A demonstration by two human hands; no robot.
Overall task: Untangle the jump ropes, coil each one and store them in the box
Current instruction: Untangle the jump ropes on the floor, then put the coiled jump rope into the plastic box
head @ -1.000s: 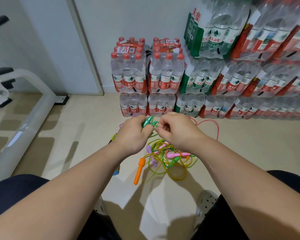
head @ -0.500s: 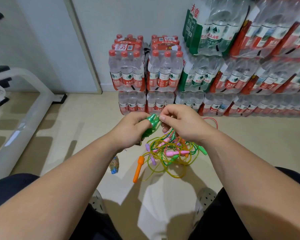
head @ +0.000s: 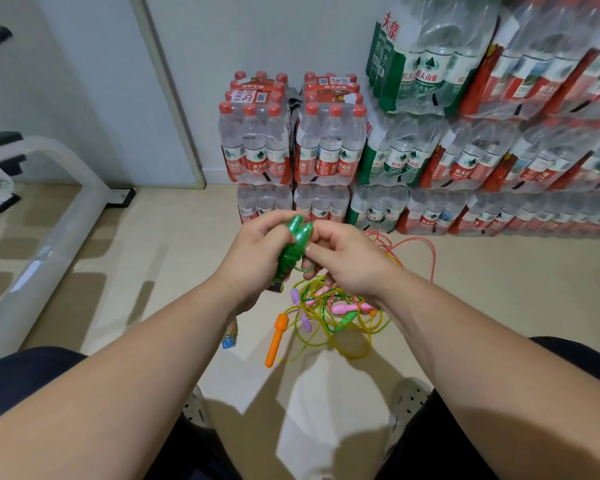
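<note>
My left hand (head: 253,252) grips two green jump-rope handles (head: 293,245) held side by side, tips pointing up. My right hand (head: 345,258) is right beside them, its fingers pinching the thin green rope (head: 303,270) just below the handles. Under my hands a tangle of ropes (head: 333,318) lies on the floor, yellow-green cord with pink, purple and green handles in it. An orange handle (head: 275,339) sticks out at its left. A pink-red rope (head: 413,247) loops off to the right. No box is in view.
Shrink-wrapped packs of water bottles (head: 291,143) are stacked against the wall ahead and to the right. A white exercise-machine frame (head: 49,216) crosses the floor at left. A small patterned handle (head: 230,336) lies by my left forearm. My feet in white shoes (head: 407,396) flank the floor below.
My left hand has turned the green handles more upright and raised them slightly. My right hand has shifted down from the handle tips to the rope below them.
</note>
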